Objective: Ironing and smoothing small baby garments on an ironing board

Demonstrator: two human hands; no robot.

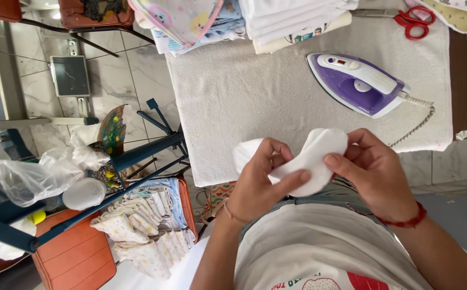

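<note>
A pale marble-tiled floor [120, 80] in bright daylight surrounds the towel-covered worktop [255, 102], with an orange chair [77, 258] at eight o'clock.

A purple and white steam iron [359, 83] lay on the white towel-covered ironing table [255, 102], its coiled cord [418, 123] trailing off the near edge. Red-handled scissors [415, 21] rested beside stacks of folded baby cloths [292, 19] at the far end. To the left, an orange chair [77, 258] carried more folded patterned cloths [147, 225], near crumpled clear plastic bags [34, 177].
</note>
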